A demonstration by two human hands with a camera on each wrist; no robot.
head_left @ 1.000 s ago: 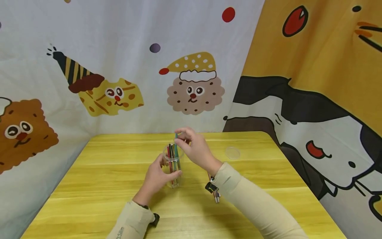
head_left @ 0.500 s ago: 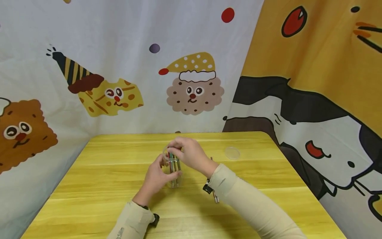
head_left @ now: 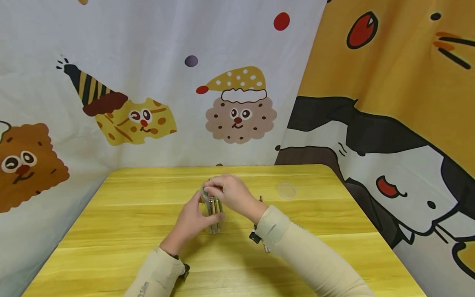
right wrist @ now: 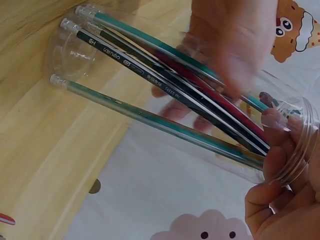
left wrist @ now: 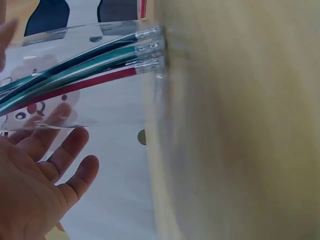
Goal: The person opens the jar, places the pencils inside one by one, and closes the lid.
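A clear plastic jar stands on the table with several pencils inside, green, teal, dark and red, silver ends at its base. My left hand grips the jar from the left, thumb across its front and fingers behind. At the jar's mouth is my right hand, fingertips reaching in and pinching around the upper pencil ends. In the right wrist view those fingers sit inside the rim, partly behind the clear wall. The left wrist view shows the pencils fanned out within the jar.
A round clear lid lies flat on the table, back right of the jar. More pencils lie on the wood, partly under my right forearm. A cartoon-printed cloth hangs behind the table.
My right hand has lowered a teal pencil down into the jar and shifted slightly left, its fingertips now at the mouth. My left hand keeps its hold on the jar.
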